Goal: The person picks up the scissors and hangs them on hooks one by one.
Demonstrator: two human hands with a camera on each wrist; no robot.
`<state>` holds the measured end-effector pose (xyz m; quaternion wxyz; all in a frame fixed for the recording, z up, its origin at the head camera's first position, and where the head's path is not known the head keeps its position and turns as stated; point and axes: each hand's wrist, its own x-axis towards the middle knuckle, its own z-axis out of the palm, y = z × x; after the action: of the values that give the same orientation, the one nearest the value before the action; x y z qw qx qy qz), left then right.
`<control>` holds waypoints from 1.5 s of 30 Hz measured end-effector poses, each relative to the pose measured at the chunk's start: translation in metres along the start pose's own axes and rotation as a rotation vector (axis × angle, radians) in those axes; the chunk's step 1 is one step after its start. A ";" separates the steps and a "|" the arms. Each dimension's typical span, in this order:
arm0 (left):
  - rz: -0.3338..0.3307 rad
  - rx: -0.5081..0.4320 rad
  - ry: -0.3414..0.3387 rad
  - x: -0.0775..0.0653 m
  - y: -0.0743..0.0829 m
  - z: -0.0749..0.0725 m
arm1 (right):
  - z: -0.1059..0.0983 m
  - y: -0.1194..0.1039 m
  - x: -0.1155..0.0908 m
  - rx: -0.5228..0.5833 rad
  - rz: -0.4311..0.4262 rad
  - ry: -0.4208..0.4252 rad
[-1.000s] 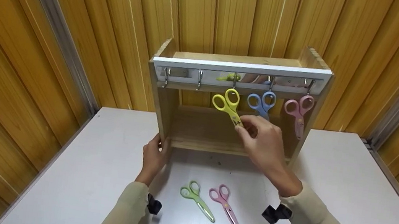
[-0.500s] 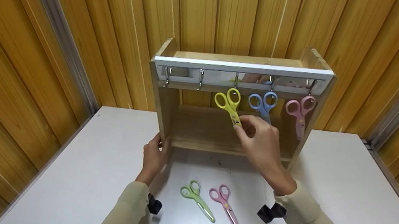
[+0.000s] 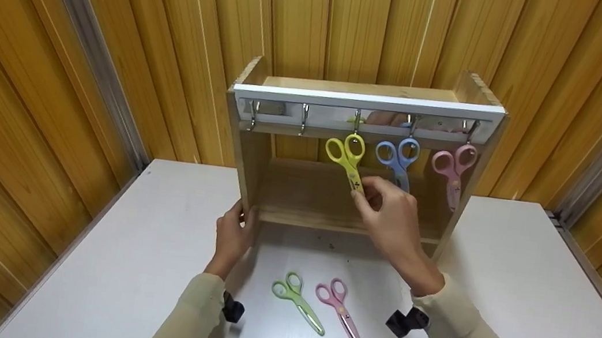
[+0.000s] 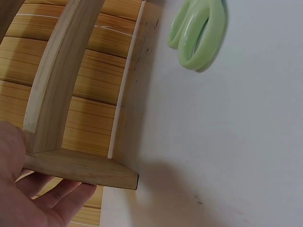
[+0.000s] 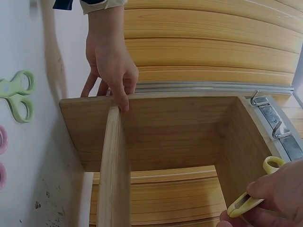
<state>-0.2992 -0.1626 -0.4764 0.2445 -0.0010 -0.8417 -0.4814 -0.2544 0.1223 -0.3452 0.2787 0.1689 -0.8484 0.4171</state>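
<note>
The yellow scissors [image 3: 353, 177] are being pinched near the blades by the right hand [image 3: 396, 216], loops up, one loop being held at the middle hook [image 3: 357, 119]; whether it is being borne by that hook cannot be told; the shelf [image 3: 243, 167] is being gripped at its lower left side by the left hand [image 3: 232, 237]; the blue scissors [image 3: 396, 162] and pink scissors [image 3: 453, 177] are being held up by hooks farther right; the green scissors [image 3: 300, 298] and a second pink pair [image 3: 342, 312] are being carried by the bench [image 3: 148, 265], side by side before the shelf.
</note>
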 end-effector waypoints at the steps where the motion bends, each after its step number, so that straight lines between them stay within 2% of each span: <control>1: 0.001 -0.001 -0.001 0.000 0.000 0.000 | 0.001 0.000 0.000 0.002 0.002 -0.003; 6: 0.004 -0.011 -0.005 0.001 -0.002 0.000 | 0.007 0.003 -0.001 0.014 0.012 -0.006; 20: 0.012 0.004 0.015 0.000 0.000 0.001 | 0.022 0.016 0.001 0.053 -0.010 0.056; 45: 0.014 -0.003 0.014 0.001 -0.002 0.001 | 0.023 0.016 0.000 0.018 0.007 0.035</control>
<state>-0.3006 -0.1628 -0.4779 0.2538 -0.0038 -0.8391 -0.4811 -0.2704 0.1128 -0.3664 0.2905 0.1611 -0.8402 0.4286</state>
